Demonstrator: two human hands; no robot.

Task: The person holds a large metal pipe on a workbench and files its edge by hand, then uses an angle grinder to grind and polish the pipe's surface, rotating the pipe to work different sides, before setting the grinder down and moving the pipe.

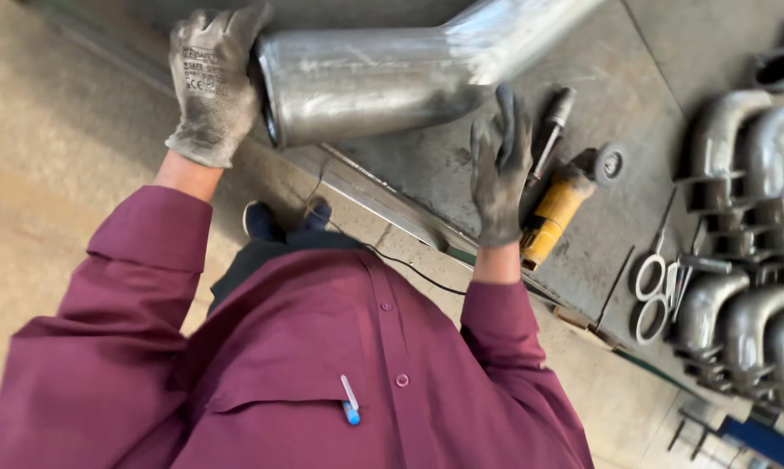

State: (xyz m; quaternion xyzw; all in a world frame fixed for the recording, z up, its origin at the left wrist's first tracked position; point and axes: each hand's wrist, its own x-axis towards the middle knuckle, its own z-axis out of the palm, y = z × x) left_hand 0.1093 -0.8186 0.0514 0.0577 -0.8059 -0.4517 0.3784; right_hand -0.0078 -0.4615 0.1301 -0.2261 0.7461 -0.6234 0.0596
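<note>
Two gloved hands steady a bent steel pipe (383,78) that juts over the near edge of the desk (618,95). The left hand (211,82) is cupped against the pipe's open end at the left, palm on the rim, fingers up. The right hand (501,169) lies flat and released, fingers spread, touching the pipe's lower side near the bend; it grips nothing.

From here the pipe could roll or tip off the edge, since it is round, overhangs, and neither hand closes around it. A cut rim could also snag a glove.

The pipe is dull brushed metal with scuffs and a welded elbow. Just right of the right hand lie a yellow grinder (555,213) and a slim dark tool (552,122). Further right are scissors (651,291) and rows of curved grey castings (739,156). The desk is scratched steel plate.
</note>
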